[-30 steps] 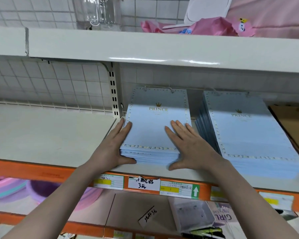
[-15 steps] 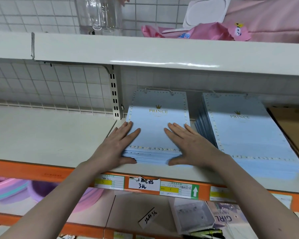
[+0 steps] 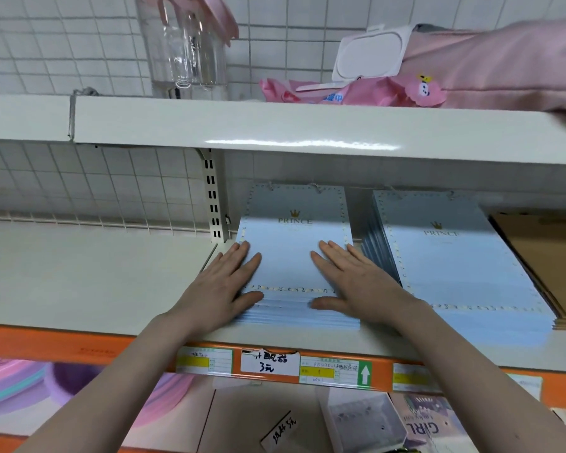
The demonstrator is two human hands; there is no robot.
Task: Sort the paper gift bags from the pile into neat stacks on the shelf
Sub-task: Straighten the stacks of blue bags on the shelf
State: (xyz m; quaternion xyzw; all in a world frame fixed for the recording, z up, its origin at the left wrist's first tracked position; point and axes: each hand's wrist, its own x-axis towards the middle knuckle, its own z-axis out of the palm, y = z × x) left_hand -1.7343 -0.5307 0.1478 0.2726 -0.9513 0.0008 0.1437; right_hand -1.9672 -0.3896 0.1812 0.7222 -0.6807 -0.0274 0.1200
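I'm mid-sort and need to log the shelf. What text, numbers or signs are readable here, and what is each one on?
"PRINCE", under a gold crown: top bag of the left blue stack, beneath both hands.
"PRINCE", under a crown: top bag of the right blue stack.
"3元", below blurred handwriting: white handwritten tag on the orange shelf edge.
White up arrow on green: printed price label; its small print is unreadable.
"GIRL": item on the lower shelf.
Handwritten slip below: illegible.

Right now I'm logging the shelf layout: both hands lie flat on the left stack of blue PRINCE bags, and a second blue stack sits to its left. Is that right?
Not quite. The head view shows the second blue stack to the right of the one under the hands, not the left. The rest holds: the left hand and right hand lie flat on the left stack of blue PRINCE bags.
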